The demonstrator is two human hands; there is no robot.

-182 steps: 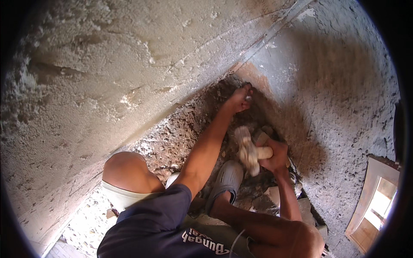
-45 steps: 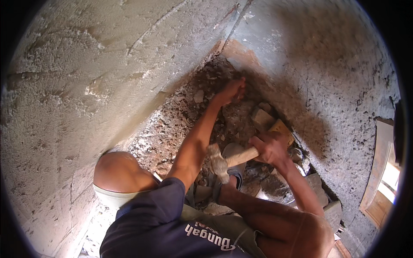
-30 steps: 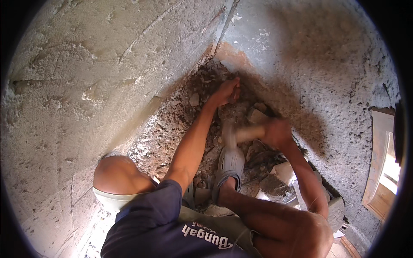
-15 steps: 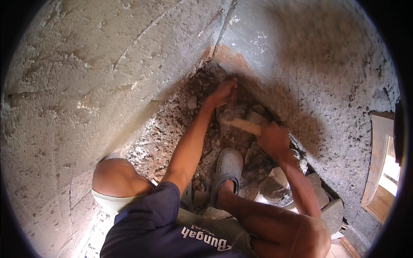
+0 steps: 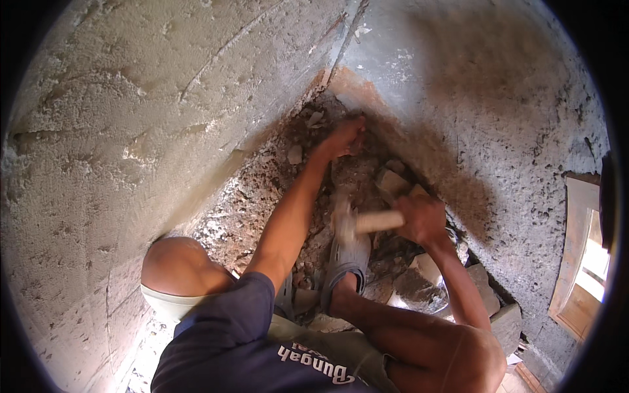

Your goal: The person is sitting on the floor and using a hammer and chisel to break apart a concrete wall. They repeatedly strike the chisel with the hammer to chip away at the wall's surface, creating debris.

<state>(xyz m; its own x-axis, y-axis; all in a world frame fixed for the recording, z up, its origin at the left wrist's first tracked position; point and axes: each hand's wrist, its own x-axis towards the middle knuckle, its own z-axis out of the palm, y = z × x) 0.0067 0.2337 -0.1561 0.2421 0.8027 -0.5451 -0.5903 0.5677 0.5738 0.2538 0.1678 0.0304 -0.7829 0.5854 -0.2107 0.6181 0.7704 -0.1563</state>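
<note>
My right hand (image 5: 424,217) is wrapped round the pale wooden handle of a hammer (image 5: 381,221). The blurred hammer head stands over the toe of my grey clog (image 5: 352,257), on the near side of my left hand. Deep in the corner between the two walls, my left hand (image 5: 346,136) is closed, low over the broken ground. Whatever its fingers grip is hidden by the hand and the shadow. Loose soil and rubble (image 5: 296,155) lie around it.
Rough plastered walls rise at the left (image 5: 124,137) and right (image 5: 524,124), meeting just beyond my left hand. Broken stone chunks (image 5: 419,281) lie beside my right forearm. A wooden frame (image 5: 573,262) leans at the far right. My bent knees are close below my arms.
The hammer head has swung back toward me, away from my left hand, and is smeared by motion. My right hand has shifted slightly nearer; my left hand stays almost in place.
</note>
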